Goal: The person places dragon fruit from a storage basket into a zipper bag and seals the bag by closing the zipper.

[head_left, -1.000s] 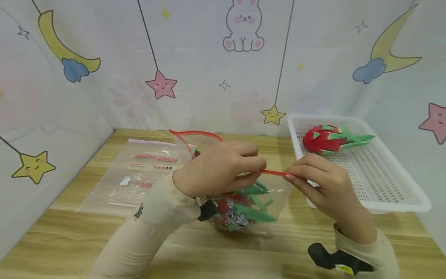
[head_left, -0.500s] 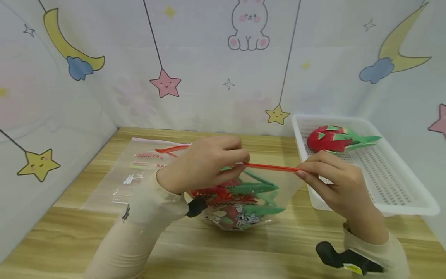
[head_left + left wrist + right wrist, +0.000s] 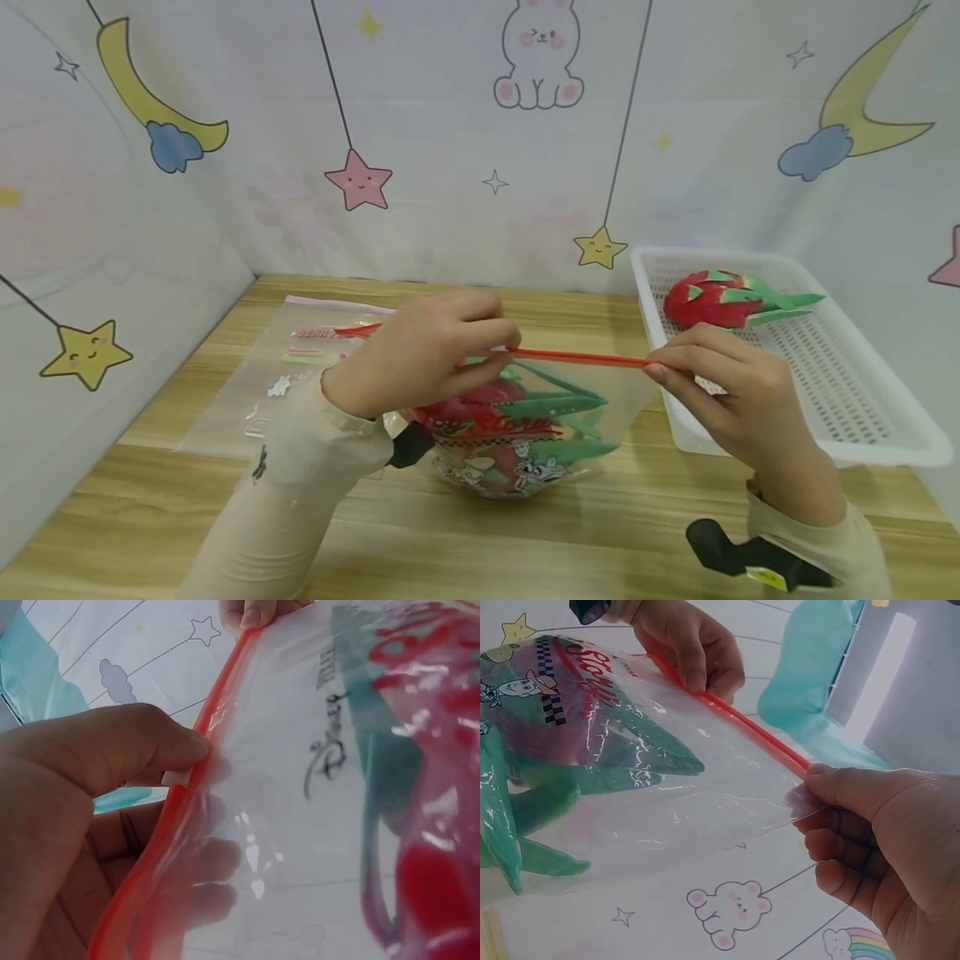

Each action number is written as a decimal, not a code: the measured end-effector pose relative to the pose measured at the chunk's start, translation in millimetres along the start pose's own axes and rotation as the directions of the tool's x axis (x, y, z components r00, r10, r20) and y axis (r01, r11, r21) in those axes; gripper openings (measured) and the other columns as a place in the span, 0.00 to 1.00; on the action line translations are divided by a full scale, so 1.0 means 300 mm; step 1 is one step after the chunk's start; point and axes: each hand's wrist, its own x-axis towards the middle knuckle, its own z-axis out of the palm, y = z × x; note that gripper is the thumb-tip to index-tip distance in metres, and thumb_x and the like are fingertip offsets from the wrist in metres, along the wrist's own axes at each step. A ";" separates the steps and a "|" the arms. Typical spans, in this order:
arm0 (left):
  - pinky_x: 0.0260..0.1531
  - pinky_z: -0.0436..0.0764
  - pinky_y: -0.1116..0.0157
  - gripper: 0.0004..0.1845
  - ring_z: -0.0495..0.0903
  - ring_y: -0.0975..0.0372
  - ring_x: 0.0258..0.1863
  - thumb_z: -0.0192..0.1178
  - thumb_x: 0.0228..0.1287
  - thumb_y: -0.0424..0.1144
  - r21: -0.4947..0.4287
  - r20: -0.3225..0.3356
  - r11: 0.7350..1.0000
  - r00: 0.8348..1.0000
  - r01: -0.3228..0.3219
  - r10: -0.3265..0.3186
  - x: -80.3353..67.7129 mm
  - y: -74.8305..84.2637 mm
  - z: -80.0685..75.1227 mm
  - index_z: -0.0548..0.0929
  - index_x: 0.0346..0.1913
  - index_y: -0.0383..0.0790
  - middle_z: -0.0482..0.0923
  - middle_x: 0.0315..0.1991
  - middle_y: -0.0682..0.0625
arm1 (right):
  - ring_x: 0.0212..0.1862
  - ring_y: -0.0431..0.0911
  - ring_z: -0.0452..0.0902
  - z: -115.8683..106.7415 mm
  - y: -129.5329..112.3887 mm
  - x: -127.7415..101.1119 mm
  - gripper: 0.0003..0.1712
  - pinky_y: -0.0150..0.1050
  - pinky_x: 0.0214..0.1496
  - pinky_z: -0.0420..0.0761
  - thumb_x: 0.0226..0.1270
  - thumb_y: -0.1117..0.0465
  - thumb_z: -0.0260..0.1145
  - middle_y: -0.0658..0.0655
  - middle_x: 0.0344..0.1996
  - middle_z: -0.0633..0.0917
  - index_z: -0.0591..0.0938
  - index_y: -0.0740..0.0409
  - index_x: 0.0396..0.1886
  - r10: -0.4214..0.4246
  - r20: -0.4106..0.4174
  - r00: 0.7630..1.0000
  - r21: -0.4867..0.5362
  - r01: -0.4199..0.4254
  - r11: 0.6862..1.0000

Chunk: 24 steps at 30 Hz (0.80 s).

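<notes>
A clear zip bag [image 3: 525, 425] with a red zip strip [image 3: 577, 358] stands on the wooden table and holds a red and green toy dragon fruit [image 3: 510, 408]. My left hand [image 3: 423, 350] pinches the strip near its middle [image 3: 196, 761]. My right hand [image 3: 720, 387] pinches the strip's right end [image 3: 804, 766]. The strip runs straight and taut between the two hands. In the right wrist view the bag [image 3: 630, 780] hangs below the strip with the green leaves showing through.
A second, flat zip bag [image 3: 300, 367] lies on the table behind my left hand. A white plastic basket [image 3: 862, 417] at the right holds another toy dragon fruit [image 3: 723, 298]. Patterned walls close in the back and both sides.
My left hand has slid leftwards along the red strip while the right hand kept hold of its end. The stretch of strip between the hands is longer and the bag's mouth looks flatter.
</notes>
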 end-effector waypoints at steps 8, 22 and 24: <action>0.25 0.71 0.72 0.05 0.69 0.65 0.23 0.62 0.57 0.29 -0.017 -0.007 0.999 1.000 0.030 -0.030 -0.017 -0.009 -0.005 0.80 0.31 0.44 0.72 0.26 0.53 | 0.29 0.37 0.72 -0.011 0.009 -0.008 0.25 0.16 0.39 0.74 0.69 0.49 0.61 0.56 0.21 0.82 0.84 0.64 0.22 0.009 0.015 1.000 -0.020 -0.009 1.000; 0.25 0.73 0.70 0.06 0.70 0.65 0.24 0.63 0.54 0.29 -0.005 -0.025 0.999 0.998 0.053 -0.053 -0.046 -0.018 -0.018 0.80 0.30 0.43 0.72 0.26 0.53 | 0.29 0.36 0.72 -0.018 0.020 -0.010 0.25 0.18 0.37 0.74 0.69 0.48 0.61 0.55 0.21 0.82 0.84 0.63 0.21 0.005 0.030 1.000 -0.037 -0.004 0.999; 0.25 0.73 0.70 0.06 0.69 0.65 0.23 0.64 0.53 0.29 -0.009 -0.031 0.998 0.998 0.059 -0.059 -0.052 -0.021 -0.019 0.80 0.30 0.43 0.72 0.25 0.52 | 0.29 0.36 0.72 -0.019 0.021 -0.010 0.25 0.18 0.37 0.74 0.69 0.47 0.60 0.55 0.21 0.82 0.84 0.62 0.21 0.010 0.037 0.999 -0.047 -0.008 0.999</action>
